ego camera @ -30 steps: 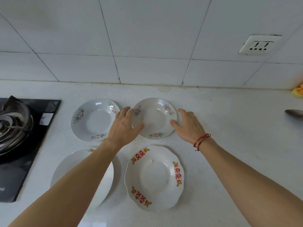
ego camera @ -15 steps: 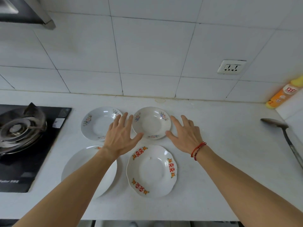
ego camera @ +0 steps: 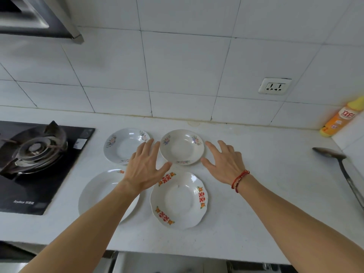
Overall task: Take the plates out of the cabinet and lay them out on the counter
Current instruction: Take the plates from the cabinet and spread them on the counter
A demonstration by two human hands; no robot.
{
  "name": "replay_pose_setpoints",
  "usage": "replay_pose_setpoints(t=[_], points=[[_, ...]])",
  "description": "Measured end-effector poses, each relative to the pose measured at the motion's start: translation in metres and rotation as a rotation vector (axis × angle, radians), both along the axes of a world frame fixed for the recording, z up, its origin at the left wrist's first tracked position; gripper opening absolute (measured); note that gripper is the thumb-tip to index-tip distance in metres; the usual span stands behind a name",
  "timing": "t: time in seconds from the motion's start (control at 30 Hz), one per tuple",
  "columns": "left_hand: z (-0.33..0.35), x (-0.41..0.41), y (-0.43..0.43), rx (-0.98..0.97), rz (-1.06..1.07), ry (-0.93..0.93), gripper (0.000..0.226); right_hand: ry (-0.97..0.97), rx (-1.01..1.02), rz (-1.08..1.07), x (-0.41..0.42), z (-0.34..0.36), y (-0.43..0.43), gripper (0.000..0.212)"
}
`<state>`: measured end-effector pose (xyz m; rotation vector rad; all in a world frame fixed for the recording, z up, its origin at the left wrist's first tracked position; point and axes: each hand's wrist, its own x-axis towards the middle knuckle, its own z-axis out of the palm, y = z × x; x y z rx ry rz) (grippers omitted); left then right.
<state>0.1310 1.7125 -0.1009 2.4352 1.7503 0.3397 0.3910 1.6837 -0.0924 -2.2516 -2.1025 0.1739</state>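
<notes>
Four plates are laid two by two on the white desk (ego camera: 266,184), none overlapping: a left floral plate (ego camera: 124,144) and a right floral plate (ego camera: 182,146) behind, a plain plate (ego camera: 98,192) and a red-patterned plate (ego camera: 179,200) in front. The right floral plate is flanked by the left hand (ego camera: 144,168) and right hand (ego camera: 223,162), fingers spread straight and gripping nothing, seemingly to square it in its row. A gas hob (ego camera: 37,152) is seen at the left, a ladle (ego camera: 334,160) and orange bottle (ego camera: 338,120) at the right, a socket (ego camera: 274,86) on the tiled wall (ego camera: 177,66).
</notes>
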Motion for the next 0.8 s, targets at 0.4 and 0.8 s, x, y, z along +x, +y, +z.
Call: replay_pose_setpoints(t=[0.4,0.8], points=[[-0.001,-0.029,-0.047,0.018,-0.012,0.021,0.092,-0.034,0.004,-0.021,-0.025,-0.002,-0.046,0.066],[0.012,-0.092,-0.150,0.070,-0.145,-0.026,0.086,-0.039,0.033,-0.127,-0.101,0.018,-0.188,0.065]])
